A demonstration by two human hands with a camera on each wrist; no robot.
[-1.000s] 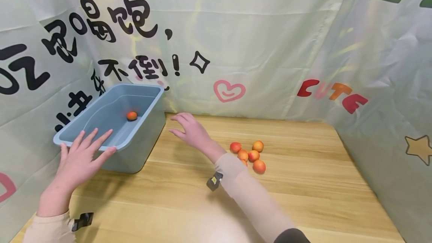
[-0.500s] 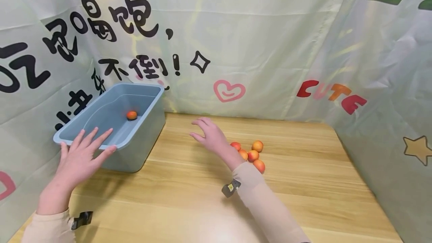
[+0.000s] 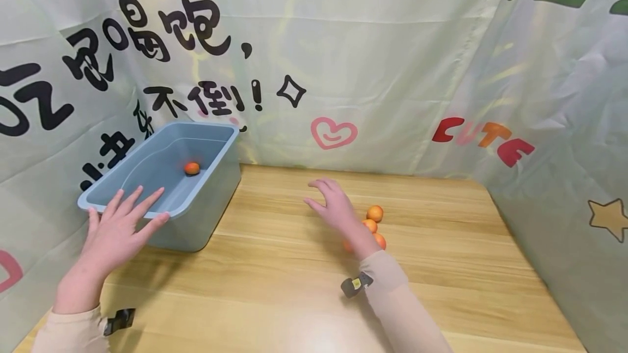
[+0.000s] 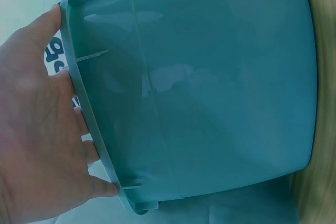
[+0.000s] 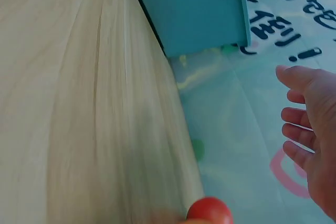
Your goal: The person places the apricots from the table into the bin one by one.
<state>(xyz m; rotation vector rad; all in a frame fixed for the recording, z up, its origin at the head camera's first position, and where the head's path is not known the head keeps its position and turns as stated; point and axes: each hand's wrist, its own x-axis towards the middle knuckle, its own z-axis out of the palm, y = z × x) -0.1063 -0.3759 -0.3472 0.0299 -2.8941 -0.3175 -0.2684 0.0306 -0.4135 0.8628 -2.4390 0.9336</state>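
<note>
Holding nothing in right grip, near several unbinned fruits. Resting straight-fingered left grip on bin holding one fruit.

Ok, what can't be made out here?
Head view: the number of fruits by the right hand; its wrist covers some.
Left wrist view: inside the bin, hidden by its wall.
Right wrist view: the bottom of the red fruit, cut off by the picture's edge.
</note>
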